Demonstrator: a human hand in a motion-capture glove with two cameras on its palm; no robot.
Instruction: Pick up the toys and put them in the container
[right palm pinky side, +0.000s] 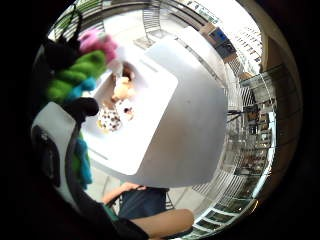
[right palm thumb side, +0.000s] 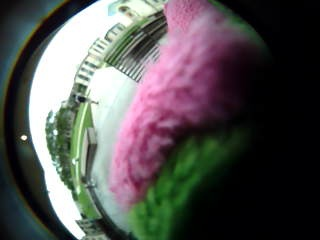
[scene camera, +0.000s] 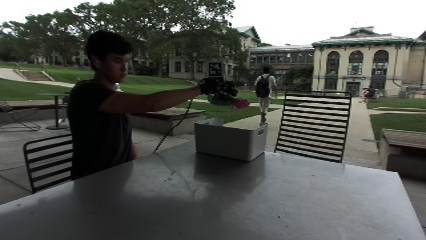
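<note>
We saw the person standing at the table's (scene camera: 219, 200) nine o'clock edge, arm stretched out level toward three o'clock. At the end of that arm the gloved right hand (scene camera: 214, 89) hung above the white container (scene camera: 229, 138), its fingers curled round a pink and green plush toy (scene camera: 238, 103). The toy's pink end poked out at the hand's four o'clock, over the container's open mouth.

In the little-finger palm view the same toy (right palm pinky side: 82, 70) sat against the palm, and below it the container (right palm pinky side: 150, 130) already held a small pale toy (right palm pinky side: 122, 90) and a spotted one (right palm pinky side: 111, 117).

We judged the drop itself the risk. The toy seemed to hang nearer one wall than the middle, so letting go there might catch the rim and tip it onto the table. The plush fibres might also snag on the glove.
</note>
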